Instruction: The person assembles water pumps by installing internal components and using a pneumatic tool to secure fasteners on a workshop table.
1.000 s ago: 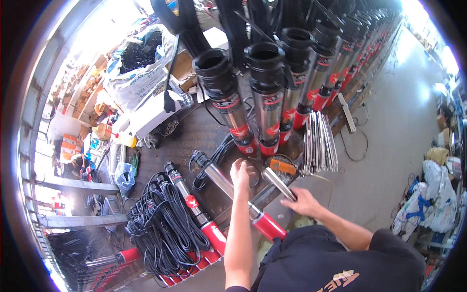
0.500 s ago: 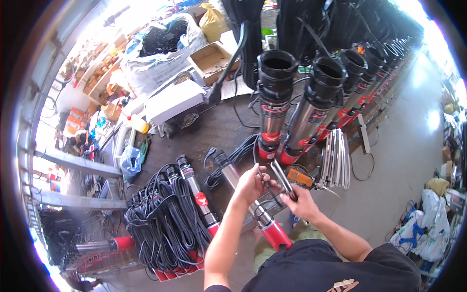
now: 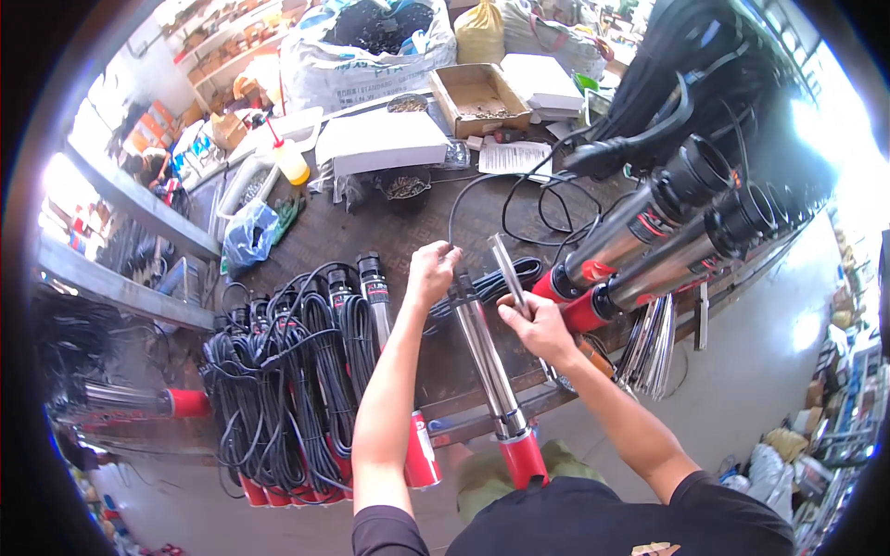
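Note:
A slim submersible pump (image 3: pixel 484 357), a steel tube with a red end, lies before me with that red end against my body. My left hand (image 3: pixel 433 271) is closed at the pump's dark far end, its fingertips pinching a black cable (image 3: pixel 452 222) that arcs away over the table. To the right of the pump, my right hand (image 3: pixel 540 330) grips a narrow shiny metal strip (image 3: pixel 505 266), which looks channel-shaped and points up and away. The strip is apart from the pump; its lower end is hidden in my palm.
Pumps with coiled cables (image 3: pixel 306 389) lie in a row at the left. Larger steel and red pumps (image 3: pixel 607 246) lean at the right, beside a bundle of metal strips (image 3: pixel 649 347). Farther back are an open cardboard box (image 3: pixel 477 102), a white box (image 3: pixel 380 144) and a bowl of small parts (image 3: pixel 405 188).
My hands have moved apart: the left to the pump's far end, the right aside with the metal strip. The whole view has swung, so the large pumps appear farther right.

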`<state>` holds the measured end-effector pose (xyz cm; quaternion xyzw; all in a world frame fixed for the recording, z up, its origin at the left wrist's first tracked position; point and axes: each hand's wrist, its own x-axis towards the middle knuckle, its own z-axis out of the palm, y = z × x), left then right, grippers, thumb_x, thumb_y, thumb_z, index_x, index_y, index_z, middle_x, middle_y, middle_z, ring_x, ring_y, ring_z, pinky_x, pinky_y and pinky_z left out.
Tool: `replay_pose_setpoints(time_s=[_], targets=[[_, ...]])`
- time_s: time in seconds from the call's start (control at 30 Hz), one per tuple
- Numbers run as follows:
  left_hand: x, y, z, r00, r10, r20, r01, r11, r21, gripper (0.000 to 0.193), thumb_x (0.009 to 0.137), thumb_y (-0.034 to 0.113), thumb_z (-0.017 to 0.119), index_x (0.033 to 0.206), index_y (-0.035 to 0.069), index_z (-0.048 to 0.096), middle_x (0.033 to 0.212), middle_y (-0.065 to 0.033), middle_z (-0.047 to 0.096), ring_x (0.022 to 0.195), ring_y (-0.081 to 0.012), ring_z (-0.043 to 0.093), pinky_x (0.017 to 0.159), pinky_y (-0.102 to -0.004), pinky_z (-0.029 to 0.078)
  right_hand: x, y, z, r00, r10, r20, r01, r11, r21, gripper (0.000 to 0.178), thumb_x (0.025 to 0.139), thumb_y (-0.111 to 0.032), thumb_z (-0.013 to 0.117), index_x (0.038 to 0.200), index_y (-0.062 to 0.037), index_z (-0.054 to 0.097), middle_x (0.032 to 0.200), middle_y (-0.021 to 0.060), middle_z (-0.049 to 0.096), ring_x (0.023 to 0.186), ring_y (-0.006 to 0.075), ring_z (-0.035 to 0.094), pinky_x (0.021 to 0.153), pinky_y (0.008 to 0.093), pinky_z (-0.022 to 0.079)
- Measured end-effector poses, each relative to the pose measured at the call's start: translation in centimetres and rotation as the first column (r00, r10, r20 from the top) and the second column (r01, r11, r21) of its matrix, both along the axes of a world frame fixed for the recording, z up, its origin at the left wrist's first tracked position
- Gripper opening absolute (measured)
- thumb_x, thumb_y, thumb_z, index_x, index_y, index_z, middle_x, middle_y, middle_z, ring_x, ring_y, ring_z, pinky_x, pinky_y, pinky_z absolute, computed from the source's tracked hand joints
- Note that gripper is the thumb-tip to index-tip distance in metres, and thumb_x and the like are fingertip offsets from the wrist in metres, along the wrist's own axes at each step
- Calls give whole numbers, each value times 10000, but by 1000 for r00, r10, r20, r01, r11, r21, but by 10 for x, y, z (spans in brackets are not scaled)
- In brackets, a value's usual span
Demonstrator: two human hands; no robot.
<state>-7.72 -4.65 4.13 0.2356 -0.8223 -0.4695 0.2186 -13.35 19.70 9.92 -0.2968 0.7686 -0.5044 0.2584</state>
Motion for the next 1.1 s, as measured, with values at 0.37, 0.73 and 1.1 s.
replay_pose_setpoints(time_s=[0.37,0.73,1.1], targets=[[-33,16,-64,931,115,-347,168,710,684,298,994,205,601,861,-38,710,809,-134,751,656,-171,684,643,-302,552,-22,-74,-54,914,131,-385,-48,975,219,263,787,-237,767,876,-10,668,781,186,679,770,343,697,723,418,541],[-42,6,-75,950,250,-189,-30,674,738,340,992,232,616,811,-48,684,778,-152,753,629,-151,674,631,-302,536,14,-12,-53,989,-145,-4,145,988,55,434,1005,-307,616,1375,-80,595,1134,115,684,990,186,662,907,337,511],[-48,4,-79,959,227,-170,-6,616,788,325,987,218,619,811,-53,656,804,-196,748,687,-222,722,688,-321,561,74,17,-68,888,-7,-461,167,936,308,486,907,-310,666,1341,-94,626,961,144,546,857,323,611,735,440,531]])
